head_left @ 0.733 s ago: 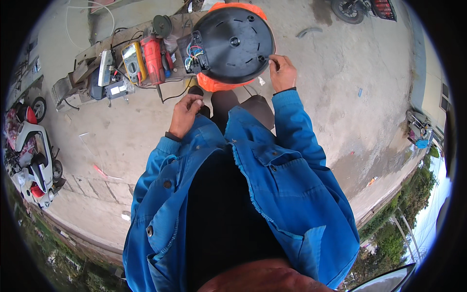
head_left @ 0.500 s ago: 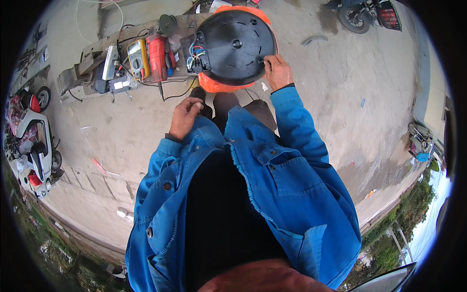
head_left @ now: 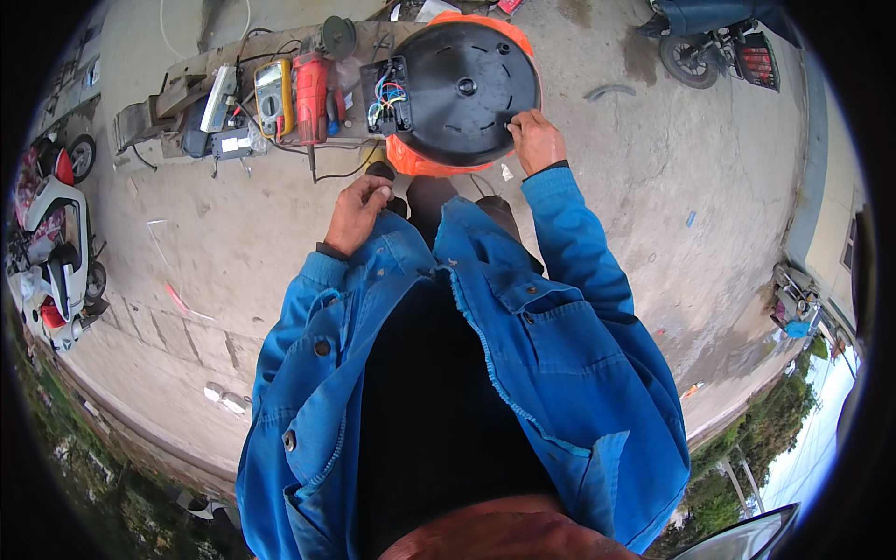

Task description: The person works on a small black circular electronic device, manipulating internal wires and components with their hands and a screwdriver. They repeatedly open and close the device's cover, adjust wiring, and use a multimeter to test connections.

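A round black plastic base (head_left: 439, 103), like the underside of an appliance, lies on an orange plastic bag (head_left: 425, 164). On its left side is an open wiring box (head_left: 387, 96) with red, blue, yellow and white wires showing. My right hand (head_left: 539, 142) is at the lower right of the base, thumb and fingers pinched near its edge. Whatever small thing they grip is hidden. Closer to me, my left hand (head_left: 355, 215) hovers over my lap with its fingers curled and the thumb pressed to them; whether anything is inside cannot be seen.
Left of the base lie a red angle grinder (head_left: 311, 98), a yellow multimeter (head_left: 273, 98), a white power strip (head_left: 218, 98) and cables. A white scooter (head_left: 63, 261) stands at far left, a motorbike (head_left: 714, 58) at upper right. Litter dots the concrete floor.
The whole view has shifted slightly, so the base and tools sit a little farther right. My right hand stays at the base's edge, its fingers slightly re-posed. My left hand remains curled.
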`<act>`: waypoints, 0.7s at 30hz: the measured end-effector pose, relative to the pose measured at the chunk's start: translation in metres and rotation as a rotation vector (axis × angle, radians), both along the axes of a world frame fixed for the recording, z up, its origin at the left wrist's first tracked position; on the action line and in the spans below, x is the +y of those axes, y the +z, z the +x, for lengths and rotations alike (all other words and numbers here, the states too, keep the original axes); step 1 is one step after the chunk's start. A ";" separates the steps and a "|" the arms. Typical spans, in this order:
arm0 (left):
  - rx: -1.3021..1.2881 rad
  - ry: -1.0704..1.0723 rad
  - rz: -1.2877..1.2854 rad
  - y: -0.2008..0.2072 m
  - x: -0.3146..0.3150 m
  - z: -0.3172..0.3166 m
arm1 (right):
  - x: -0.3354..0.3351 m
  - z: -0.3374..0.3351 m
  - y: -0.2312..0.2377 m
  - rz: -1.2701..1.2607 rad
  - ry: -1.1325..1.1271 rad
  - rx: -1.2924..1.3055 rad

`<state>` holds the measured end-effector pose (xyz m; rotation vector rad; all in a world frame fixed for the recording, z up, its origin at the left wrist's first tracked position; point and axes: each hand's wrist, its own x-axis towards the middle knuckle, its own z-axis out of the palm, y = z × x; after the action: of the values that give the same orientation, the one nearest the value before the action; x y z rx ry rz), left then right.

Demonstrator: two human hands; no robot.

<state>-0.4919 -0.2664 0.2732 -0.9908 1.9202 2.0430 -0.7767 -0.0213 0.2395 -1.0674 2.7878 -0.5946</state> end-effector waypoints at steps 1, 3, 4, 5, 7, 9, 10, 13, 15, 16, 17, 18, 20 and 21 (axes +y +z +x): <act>0.005 -0.003 0.000 0.000 -0.002 -0.001 | 0.000 0.000 0.000 0.008 -0.010 -0.012; 0.011 -0.008 0.000 0.000 -0.005 -0.002 | 0.001 0.001 0.002 0.019 -0.035 -0.029; 0.011 -0.011 0.000 0.000 -0.006 -0.002 | 0.002 0.002 0.004 0.006 -0.043 -0.034; 0.012 -0.015 0.001 0.000 -0.008 -0.003 | 0.002 0.002 0.005 -0.007 -0.052 -0.040; 0.008 -0.014 0.005 -0.002 -0.009 -0.004 | 0.002 0.003 0.008 -0.047 -0.070 -0.052; 0.006 -0.012 0.009 -0.003 -0.011 -0.007 | 0.003 0.003 0.010 -0.109 -0.087 -0.057; 0.005 -0.010 0.012 -0.004 -0.012 -0.007 | 0.004 0.003 0.011 -0.103 -0.095 -0.074; -0.003 -0.041 0.003 -0.008 -0.014 -0.010 | 0.004 0.004 0.014 -0.098 -0.105 -0.074; -0.012 -0.065 -0.004 -0.009 -0.015 -0.012 | 0.002 0.004 0.016 -0.087 -0.089 -0.046; -0.018 -0.072 -0.004 -0.009 -0.016 -0.013 | 0.001 0.004 0.018 -0.090 -0.092 -0.062; -0.026 -0.079 -0.014 -0.008 -0.016 -0.014 | 0.001 0.004 0.021 -0.092 -0.095 -0.077; -0.013 -0.068 0.004 -0.006 -0.016 -0.016 | 0.000 0.004 0.025 -0.091 -0.105 -0.095; 0.008 -0.042 0.024 0.000 -0.013 -0.024 | 0.001 0.005 0.035 -0.117 -0.170 -0.156; 0.028 -0.082 0.013 0.004 -0.011 -0.030 | 0.002 0.006 0.042 -0.148 -0.192 -0.179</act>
<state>-0.5221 -0.2772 0.2773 -0.8701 1.9251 2.0326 -0.7705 -0.0197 0.2811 -0.7295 2.7404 -0.8827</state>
